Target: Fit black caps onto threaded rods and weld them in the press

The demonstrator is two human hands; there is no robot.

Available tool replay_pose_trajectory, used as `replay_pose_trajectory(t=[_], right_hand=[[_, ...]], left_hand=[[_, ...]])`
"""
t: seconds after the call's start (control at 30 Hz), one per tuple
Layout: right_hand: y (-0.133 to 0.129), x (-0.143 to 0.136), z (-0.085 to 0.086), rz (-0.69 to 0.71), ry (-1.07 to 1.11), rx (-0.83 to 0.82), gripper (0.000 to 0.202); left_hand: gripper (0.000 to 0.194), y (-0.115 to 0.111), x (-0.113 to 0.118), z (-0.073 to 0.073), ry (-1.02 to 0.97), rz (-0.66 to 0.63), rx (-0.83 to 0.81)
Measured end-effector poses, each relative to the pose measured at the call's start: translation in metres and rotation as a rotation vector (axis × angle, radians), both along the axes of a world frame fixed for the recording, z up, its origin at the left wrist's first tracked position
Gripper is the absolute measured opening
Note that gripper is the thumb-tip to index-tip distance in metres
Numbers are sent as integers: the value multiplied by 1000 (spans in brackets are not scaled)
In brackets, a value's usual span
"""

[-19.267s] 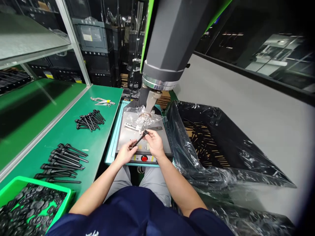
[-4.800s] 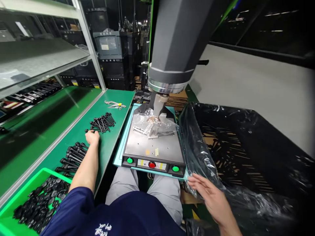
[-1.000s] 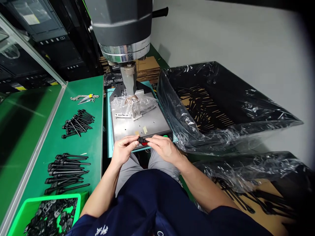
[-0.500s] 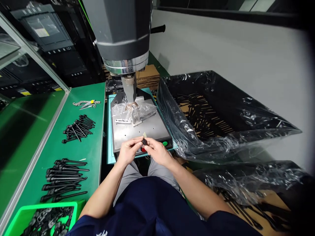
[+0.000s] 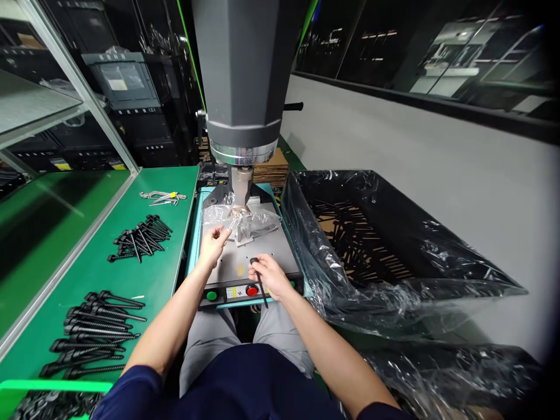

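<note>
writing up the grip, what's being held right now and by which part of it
The right hand holds a black rod near its upper, thicker end; the left hand holds nothing visible.

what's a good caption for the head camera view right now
Right hand holding a black part over the machine base, left hand raised beside it.

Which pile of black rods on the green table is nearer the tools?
The farther, jumbled pile, just this side of them; the other pile lies by the green bin.
</note>
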State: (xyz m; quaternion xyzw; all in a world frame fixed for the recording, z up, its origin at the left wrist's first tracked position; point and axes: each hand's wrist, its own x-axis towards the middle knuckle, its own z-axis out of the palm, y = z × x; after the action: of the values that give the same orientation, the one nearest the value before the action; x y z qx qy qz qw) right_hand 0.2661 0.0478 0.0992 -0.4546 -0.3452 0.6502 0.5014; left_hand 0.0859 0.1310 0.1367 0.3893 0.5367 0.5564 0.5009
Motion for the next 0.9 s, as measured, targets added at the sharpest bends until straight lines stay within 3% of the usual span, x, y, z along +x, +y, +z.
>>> replay_pose_trajectory(t=[0.13, 0.2, 0.37, 0.47, 0.57, 0.9], right_hand=[[20, -30, -6, 181, -65, 17, 41], [36, -43, -7, 200, -100, 92, 35], [79, -47, 7, -80, -262, 344, 33], [97, -30, 20, -236, -511, 527, 35], [109, -16, 30, -303, -652, 636, 35], [140, -21, 32, -312, -690, 656, 28]], left_hand=[[43, 23, 13, 19, -74, -114, -24], [47, 30, 18, 27, -154, -151, -15], [72, 42, 24, 38, -392, -164, 2], [75, 45, 24, 38, -389, -140, 7], [76, 47, 24, 33, -355, -103, 27], [76, 57, 20, 22, -298, -71, 129]])
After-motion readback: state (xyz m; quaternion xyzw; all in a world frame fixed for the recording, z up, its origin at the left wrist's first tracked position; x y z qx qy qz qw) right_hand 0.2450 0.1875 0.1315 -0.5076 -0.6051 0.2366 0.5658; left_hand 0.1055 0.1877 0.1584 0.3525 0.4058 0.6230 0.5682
